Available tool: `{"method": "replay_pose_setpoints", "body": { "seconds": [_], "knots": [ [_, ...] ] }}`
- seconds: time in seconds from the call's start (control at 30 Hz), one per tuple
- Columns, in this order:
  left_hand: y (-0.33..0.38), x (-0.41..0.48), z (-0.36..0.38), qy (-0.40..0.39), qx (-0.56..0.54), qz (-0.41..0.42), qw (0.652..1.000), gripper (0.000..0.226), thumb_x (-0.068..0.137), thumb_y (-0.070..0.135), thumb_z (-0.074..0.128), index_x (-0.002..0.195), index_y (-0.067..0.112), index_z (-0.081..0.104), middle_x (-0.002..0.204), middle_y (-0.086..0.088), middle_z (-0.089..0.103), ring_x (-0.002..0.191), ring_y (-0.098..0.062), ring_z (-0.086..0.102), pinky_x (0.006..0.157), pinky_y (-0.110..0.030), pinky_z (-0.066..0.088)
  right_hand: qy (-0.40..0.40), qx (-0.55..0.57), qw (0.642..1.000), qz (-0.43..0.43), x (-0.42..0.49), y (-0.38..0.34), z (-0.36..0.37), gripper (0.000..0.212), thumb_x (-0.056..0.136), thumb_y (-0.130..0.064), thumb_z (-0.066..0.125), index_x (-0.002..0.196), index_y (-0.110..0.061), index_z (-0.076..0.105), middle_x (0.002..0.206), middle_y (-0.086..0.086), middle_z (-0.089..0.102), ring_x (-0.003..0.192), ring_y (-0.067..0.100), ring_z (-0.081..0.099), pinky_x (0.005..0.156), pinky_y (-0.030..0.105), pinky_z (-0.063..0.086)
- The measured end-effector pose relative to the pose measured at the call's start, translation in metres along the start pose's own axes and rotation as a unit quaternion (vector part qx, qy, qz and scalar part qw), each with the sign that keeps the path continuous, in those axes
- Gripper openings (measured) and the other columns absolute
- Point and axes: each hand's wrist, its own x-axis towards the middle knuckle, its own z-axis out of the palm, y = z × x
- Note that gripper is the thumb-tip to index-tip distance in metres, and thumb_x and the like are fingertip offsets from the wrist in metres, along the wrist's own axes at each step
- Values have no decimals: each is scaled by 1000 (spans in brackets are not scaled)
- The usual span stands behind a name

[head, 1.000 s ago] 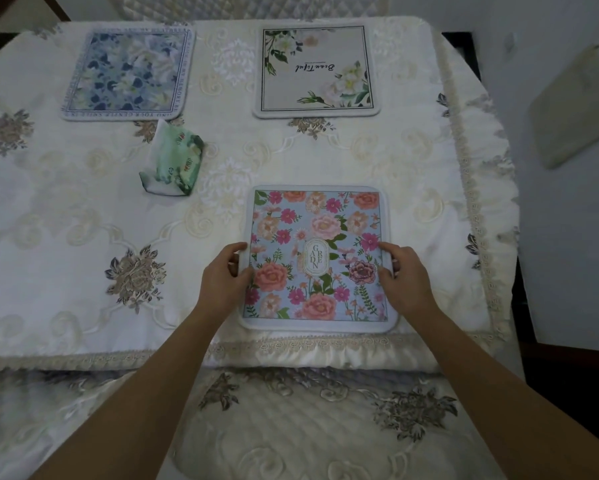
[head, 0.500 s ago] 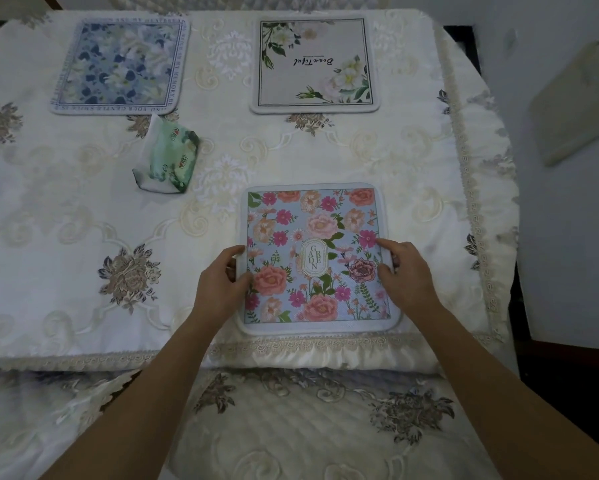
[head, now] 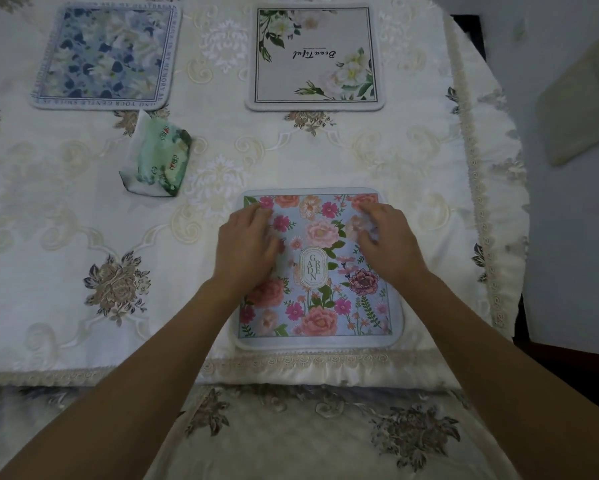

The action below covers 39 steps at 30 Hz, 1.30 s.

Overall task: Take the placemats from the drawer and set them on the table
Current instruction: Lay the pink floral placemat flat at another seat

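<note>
A pink-and-blue floral placemat [head: 320,306] lies flat near the table's front edge. My left hand [head: 248,244] rests palm down on its upper left part, fingers spread. My right hand [head: 386,242] lies palm down on its upper right part, fingers apart. Neither hand grips the mat. A blue floral placemat [head: 106,55] lies at the far left. A cream placemat with white flowers [head: 313,57] lies at the far middle. The drawer is out of view.
The table [head: 66,209] wears a cream embroidered cloth with a lace hem. A green tissue pack [head: 159,161] lies left of centre. A padded chair seat [head: 291,434] sits below the front edge. The table's right edge drops off beside a dark floor.
Both hands have moved from the mat's side edges up onto its top surface, toward the far corners. The mat lies in about the same place.
</note>
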Motion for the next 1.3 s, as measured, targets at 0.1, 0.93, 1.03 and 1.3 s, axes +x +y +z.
{"method": "replay_pose_setpoints", "body": {
  "seconds": [0.1, 0.93, 1.03, 1.3],
  "knots": [
    [20, 16, 8, -44, 31, 77, 996, 54, 95, 34, 48, 146, 15, 45, 152, -11, 44, 138, -32, 40, 113, -50, 32, -68, -57, 995, -53, 19, -15, 18, 54, 99, -26, 54, 149, -13, 40, 152, 8, 42, 141, 25, 34, 118, 43, 28],
    [17, 32, 23, -85, 73, 138, 984, 61, 103, 48, 30, 151, 12, 42, 158, -15, 37, 148, -32, 28, 121, -51, 22, -98, -161, 974, -124, 50, -23, 48, 52, 99, -31, 48, 149, -17, 40, 159, 5, 33, 147, 27, 26, 120, 49, 21],
    [-1, 28, 18, -76, 93, 126, 985, 61, 103, 49, 29, 152, 15, 40, 160, -13, 33, 149, -30, 26, 121, -48, 19, -81, -159, 978, -111, 44, -4, 36, 53, 98, -32, 48, 148, -16, 42, 158, 6, 35, 145, 28, 28, 118, 51, 24],
    [-39, 16, 3, -59, 88, 70, 992, 57, 103, 48, 34, 151, 18, 42, 160, -11, 34, 148, -28, 27, 119, -50, 25, -36, -176, 980, -88, 22, 30, 15, 53, 98, -30, 45, 148, -14, 41, 154, 10, 39, 144, 29, 32, 117, 50, 27]
  ]
}}
